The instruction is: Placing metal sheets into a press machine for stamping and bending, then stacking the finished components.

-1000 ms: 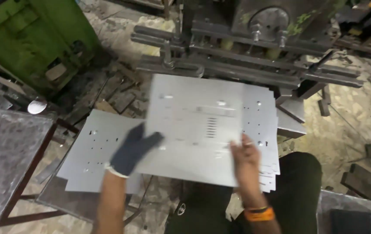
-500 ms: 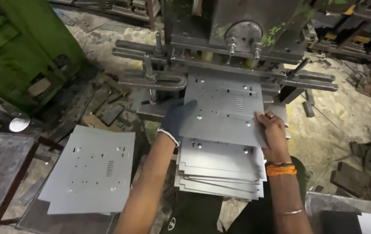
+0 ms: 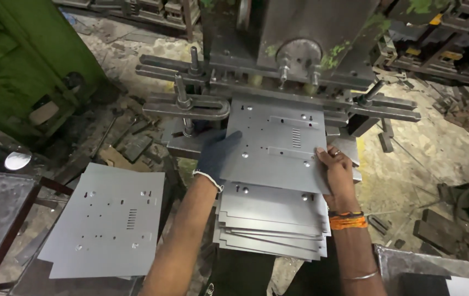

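Sheet metal panel lies half under the press at twelve o'clock, its near edge over the stack of panels. Gloved left hand grips its nine o'clock edge and bare right hand its three o'clock edge, apparently to keep it square.

Both hands grip a punched metal sheet at the press.
Gloved left hand, bare right hand hold its sides above the stack.

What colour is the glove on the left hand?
Dark blue-grey with a white cuff, on the left hand, seen in the head view.
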